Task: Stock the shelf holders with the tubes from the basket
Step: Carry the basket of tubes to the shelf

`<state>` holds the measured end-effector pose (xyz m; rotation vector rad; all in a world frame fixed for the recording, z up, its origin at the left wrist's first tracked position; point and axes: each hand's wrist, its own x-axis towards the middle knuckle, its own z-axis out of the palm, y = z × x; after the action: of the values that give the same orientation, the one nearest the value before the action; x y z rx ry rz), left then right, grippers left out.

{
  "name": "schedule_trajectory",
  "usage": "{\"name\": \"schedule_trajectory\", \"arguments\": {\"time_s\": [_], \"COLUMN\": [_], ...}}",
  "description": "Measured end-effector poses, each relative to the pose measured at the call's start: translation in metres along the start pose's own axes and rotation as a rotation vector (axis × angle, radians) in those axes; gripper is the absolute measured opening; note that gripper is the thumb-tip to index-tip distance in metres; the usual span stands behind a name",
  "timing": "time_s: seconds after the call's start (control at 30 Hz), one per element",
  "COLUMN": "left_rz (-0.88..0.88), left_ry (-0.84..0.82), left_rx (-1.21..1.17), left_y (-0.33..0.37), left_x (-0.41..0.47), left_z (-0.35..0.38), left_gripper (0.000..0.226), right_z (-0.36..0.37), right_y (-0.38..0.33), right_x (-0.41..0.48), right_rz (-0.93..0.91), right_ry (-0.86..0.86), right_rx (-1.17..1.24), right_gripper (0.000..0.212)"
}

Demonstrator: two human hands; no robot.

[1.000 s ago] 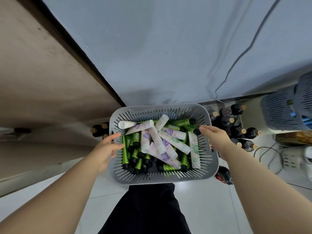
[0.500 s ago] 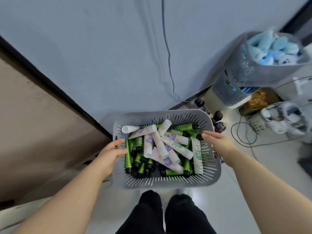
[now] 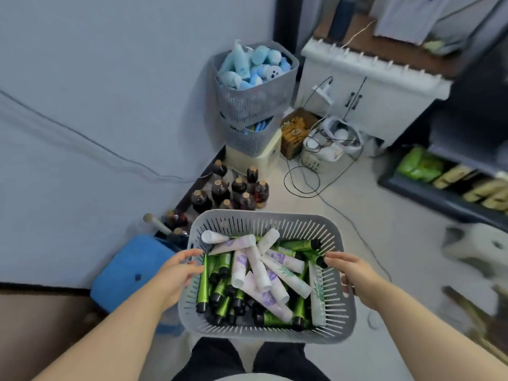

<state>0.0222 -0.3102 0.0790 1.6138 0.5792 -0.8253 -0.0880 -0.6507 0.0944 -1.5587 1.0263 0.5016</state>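
I hold a grey slotted basket in front of me at waist height. It is full of several tubes: white and lilac tubes lie on top, green tubes with black caps underneath. My left hand grips the basket's left rim, thumb over the edge. On the right rim, my right hand holds the wall with its fingers inside. A white rack with a row of pegs stands at the back right.
Several dark bottles stand on the floor by the wall, just beyond the basket. Behind them, stacked grey baskets hold blue items. A blue cushion lies at the left. Cables trail across the floor; a dark low shelf is at the right.
The view has swung right and away from the wall, with the basket carried along in both hands. The bottles, stacked baskets and white rack have come into view.
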Motion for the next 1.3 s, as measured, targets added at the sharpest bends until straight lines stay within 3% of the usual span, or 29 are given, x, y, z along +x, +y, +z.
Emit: {"name": "schedule_trajectory", "arguments": {"time_s": [0.27,0.67,1.03,1.3], "left_rz": [0.042,0.140,0.139,0.194], "left_ry": [-0.101,-0.401,-0.546,-0.640], "left_rx": [0.181,0.501,0.806,0.877], "left_y": [-0.009,0.051,0.156,0.250], "left_x": [0.001,0.022,0.104,0.123], "left_z": [0.176,0.376,0.550,0.681], "left_gripper": [0.042,0.042,0.040,0.040], "right_z": [-0.153,-0.280,-0.358,-0.463], "right_y": [0.093,0.154,0.128,0.068], "right_x": [-0.009,-0.035,0.029,0.058], "right_rz": [0.002,-0.005,0.180,0.072], "right_ry": [0.144,0.528,0.615,0.840], "right_rx": [0.233,0.560,0.695,0.803], "right_gripper": [0.042,0.042,0.020,0.012]}}
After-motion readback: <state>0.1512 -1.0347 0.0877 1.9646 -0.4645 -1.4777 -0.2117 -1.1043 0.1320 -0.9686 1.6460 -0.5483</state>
